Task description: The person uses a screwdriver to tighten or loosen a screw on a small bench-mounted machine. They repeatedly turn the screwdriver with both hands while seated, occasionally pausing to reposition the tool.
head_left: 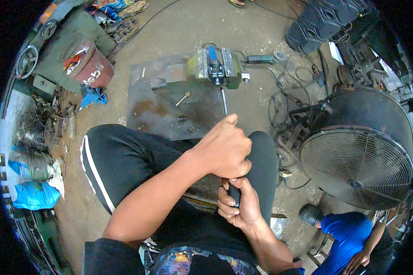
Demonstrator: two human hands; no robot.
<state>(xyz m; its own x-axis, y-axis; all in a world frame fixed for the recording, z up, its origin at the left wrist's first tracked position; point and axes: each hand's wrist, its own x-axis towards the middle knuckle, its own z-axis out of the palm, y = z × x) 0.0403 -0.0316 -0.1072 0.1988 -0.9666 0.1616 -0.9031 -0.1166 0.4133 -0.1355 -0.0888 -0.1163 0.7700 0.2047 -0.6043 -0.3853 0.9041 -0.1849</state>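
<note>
My left hand [226, 145] is closed in a fist just above my right hand, over my lap. A thin light-coloured rod [224, 101] shows beyond the fist; whether it passes through the fingers is hidden. My right hand [241, 204] wraps round a short black handle [234, 194], whose upper end meets the underside of the left fist. The tool's exact kind is hidden. Ahead of my knees a green bench vise [196, 68] stands on a dark metal plate [142, 98], with a blue-and-black tool [214, 64] at its jaws. A brass-coloured bolt [183, 98] lies on the plate.
A large drum fan [355, 169] stands at the right, near loose cables [284, 87] and a green angle grinder [260, 59]. A red bucket [92, 68] sits by green machinery [62, 50] at the left. Someone in blue trousers [348, 231] sits at lower right.
</note>
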